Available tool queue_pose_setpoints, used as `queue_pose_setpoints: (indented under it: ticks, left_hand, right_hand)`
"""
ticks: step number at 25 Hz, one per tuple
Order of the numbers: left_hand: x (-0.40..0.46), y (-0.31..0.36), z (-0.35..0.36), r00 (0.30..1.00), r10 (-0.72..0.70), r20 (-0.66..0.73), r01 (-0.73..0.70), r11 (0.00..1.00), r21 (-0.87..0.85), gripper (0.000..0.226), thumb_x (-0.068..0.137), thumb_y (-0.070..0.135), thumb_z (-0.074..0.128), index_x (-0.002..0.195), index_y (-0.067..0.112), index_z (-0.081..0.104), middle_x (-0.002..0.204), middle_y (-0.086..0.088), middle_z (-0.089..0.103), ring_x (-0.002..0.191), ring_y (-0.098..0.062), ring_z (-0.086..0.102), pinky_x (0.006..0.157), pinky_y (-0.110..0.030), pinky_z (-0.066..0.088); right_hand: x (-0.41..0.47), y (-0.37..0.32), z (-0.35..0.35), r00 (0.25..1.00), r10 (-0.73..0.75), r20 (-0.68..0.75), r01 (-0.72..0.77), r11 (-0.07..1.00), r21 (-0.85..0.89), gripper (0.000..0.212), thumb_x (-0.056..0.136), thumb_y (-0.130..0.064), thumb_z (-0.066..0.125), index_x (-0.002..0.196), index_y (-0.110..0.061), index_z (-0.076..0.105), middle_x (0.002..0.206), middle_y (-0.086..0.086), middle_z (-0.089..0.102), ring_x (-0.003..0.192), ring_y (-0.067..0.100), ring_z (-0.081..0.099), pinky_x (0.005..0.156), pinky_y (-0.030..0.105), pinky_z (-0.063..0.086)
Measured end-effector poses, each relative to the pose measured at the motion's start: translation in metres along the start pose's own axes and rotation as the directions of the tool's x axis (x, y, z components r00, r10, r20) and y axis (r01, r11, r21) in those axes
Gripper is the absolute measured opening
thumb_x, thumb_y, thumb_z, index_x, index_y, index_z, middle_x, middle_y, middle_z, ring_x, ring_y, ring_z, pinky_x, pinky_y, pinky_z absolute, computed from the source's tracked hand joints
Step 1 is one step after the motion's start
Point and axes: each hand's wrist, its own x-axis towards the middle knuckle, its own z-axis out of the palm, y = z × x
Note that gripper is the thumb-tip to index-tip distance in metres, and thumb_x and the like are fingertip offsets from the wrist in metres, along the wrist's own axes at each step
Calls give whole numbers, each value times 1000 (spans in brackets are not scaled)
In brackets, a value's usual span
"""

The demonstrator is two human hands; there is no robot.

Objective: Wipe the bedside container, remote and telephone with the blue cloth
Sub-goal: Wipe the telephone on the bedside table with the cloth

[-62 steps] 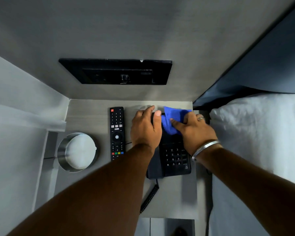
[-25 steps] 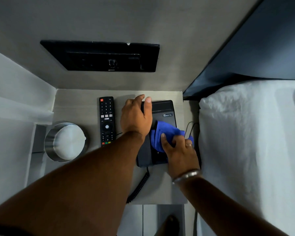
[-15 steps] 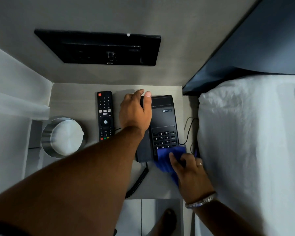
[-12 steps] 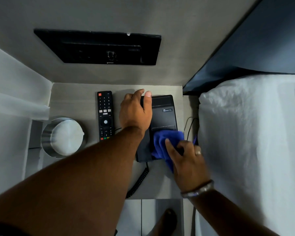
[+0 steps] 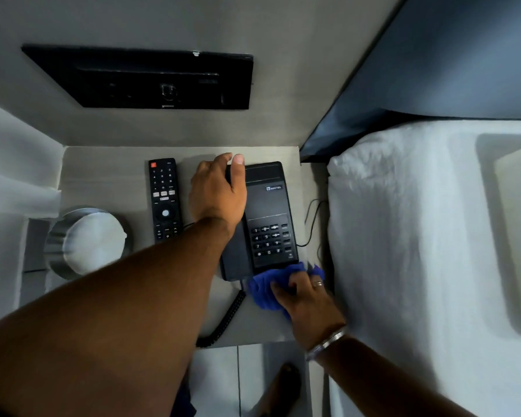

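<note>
A pale bedside table (image 5: 109, 176) stood beside a white bed (image 5: 418, 236). The telephone (image 5: 268, 212) was steadied by the left hand (image 5: 217, 194), closed over its handset. The blue cloth (image 5: 268, 288) was bunched in the right hand (image 5: 307, 302) at the phone's near edge. Firm bracing and full-length strokes would be advisable.

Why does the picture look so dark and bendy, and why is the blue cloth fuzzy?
Head view: the room light is dim, so the telephone and remote look nearly black. Head view: the wide lens curves the straight edges of the bedside table. Head view: the blue cloth under the right hand is smeared by motion blur.
</note>
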Motion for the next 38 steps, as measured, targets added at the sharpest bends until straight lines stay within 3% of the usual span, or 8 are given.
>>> queue_pose_setpoints:
  ticks: [8, 14, 20, 24, 27, 31, 33, 38]
  left_hand:
    - [4, -7, 3, 999, 21, -40, -21, 1000, 1, 68, 95, 61, 15, 109, 19, 66, 104, -14, 65, 93, -31, 61, 72, -34, 46]
    - [6, -3, -1, 999, -37, -5, 37, 999, 25, 51, 98, 55, 27, 103, 22, 65, 104, -8, 64, 91, -27, 61, 77, -40, 53]
    - [20, -9, 2, 997, -23, 78, 18, 998, 61, 37, 99, 47, 35, 99, 22, 63, 99, -6, 63, 89, -24, 60, 73, -35, 48]
    - [19, -17, 0, 993, 29, 110, -31, 999, 16, 37, 99, 47, 36, 104, 23, 64, 107, -8, 65, 93, -26, 62, 81, -42, 55]
    - [17, -14, -7, 986, 77, 145, -82, 996, 26, 46, 99, 50, 34, 125, 22, 59, 122, -12, 64, 107, -30, 62, 89, -44, 54]
    - [-31, -40, -24, 996, 81, 45, -84, 993, 82, 72, 98, 50, 26, 151, 2, 30, 154, -22, 40, 145, -36, 33, 120, -49, 28]
    - [-78, -58, -23, 980, 162, 114, -178, 973, 147, 73, 99, 46, 23, 153, -3, 23, 160, -25, 25, 151, -38, 17, 124, -49, 15]
    - [-102, -68, -6, 962, 103, 254, -164, 958, 234, 75, 98, 46, 16, 155, -3, 13, 163, -25, 15, 152, -36, 6, 123, -47, 6]
  right_hand:
    - [75, 19, -34, 904, 159, -397, -146, 987, 63, 59, 68, -30, 74, 124, -20, 59, 97, 19, 57, 76, 37, 53, 57, 39, 51]
    - [25, 9, -13, 997, 73, 1, -72, 989, 132, 54, 84, -26, 64, 135, -23, 46, 113, 17, 48, 100, 37, 47, 84, 48, 52]
    - [57, -26, -21, 932, -30, -362, 66, 994, 89, 53, 70, -12, 64, 123, -19, 57, 95, 17, 57, 73, 35, 54, 60, 40, 51]
    - [28, -71, 15, 967, -201, -157, 209, 977, 38, 60, 67, -10, 63, 126, -21, 58, 97, 15, 62, 73, 34, 58, 56, 38, 54]
    - [-1, -57, 6, 989, -144, -43, 149, 979, 137, 53, 71, -10, 67, 122, -19, 62, 94, 17, 63, 73, 36, 60, 58, 42, 57]
    - [10, -20, -44, 953, 134, -272, -57, 960, 275, 45, 80, -18, 58, 125, -20, 56, 94, 17, 56, 74, 30, 55, 58, 34, 47]
    - [41, -19, -66, 922, 95, -374, 1, 968, 249, 42, 82, -23, 50, 122, -16, 60, 95, 18, 56, 78, 31, 53, 64, 34, 46]
    - [159, -58, -76, 996, -58, -67, 61, 998, 36, 46, 84, -17, 61, 128, -26, 51, 123, 14, 45, 111, 36, 45, 95, 47, 47]
